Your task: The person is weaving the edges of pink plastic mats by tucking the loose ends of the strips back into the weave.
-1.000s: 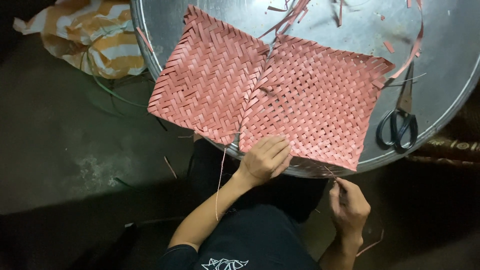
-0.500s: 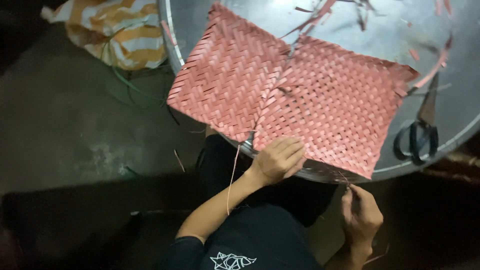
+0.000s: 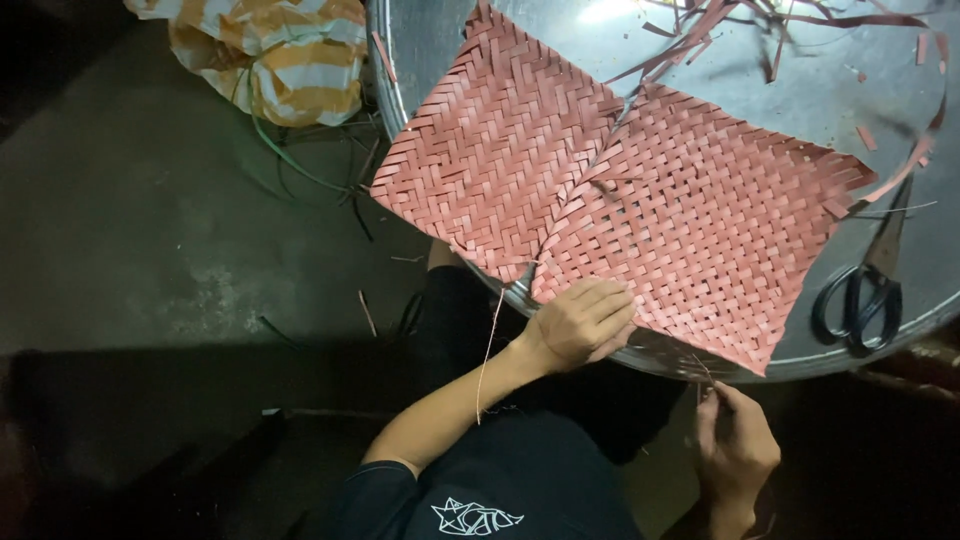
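Resting hand: the left hand (image 3: 585,322) lies palm down, fingers loosely curled together, on the near edge of the woven mat (image 3: 620,200), gripping nothing.
Pinching hand: the right hand (image 3: 735,445) sits below the table rim, fingertips closed on a thin strip end (image 3: 703,372) that leads up to the mat's near corner.
Hands to each other: apart, the left on the mat, the right lower and off the table.
Woven mat: pinkish-red, plaited from flat strips in two joined panels, spread flat on the round metal table (image 3: 450,40), its near edge reaching the rim.
Loose strand: a thin strip (image 3: 490,350) hangs from the mat's seam down past the left forearm.
Scissors: black-handled scissors (image 3: 865,290) lie on the table just beside the mat's right edge.
Offcuts: red strip scraps (image 3: 760,25) are scattered at the table's far side.
Floor: an orange-and-white striped bag (image 3: 270,55) sits left of the table.
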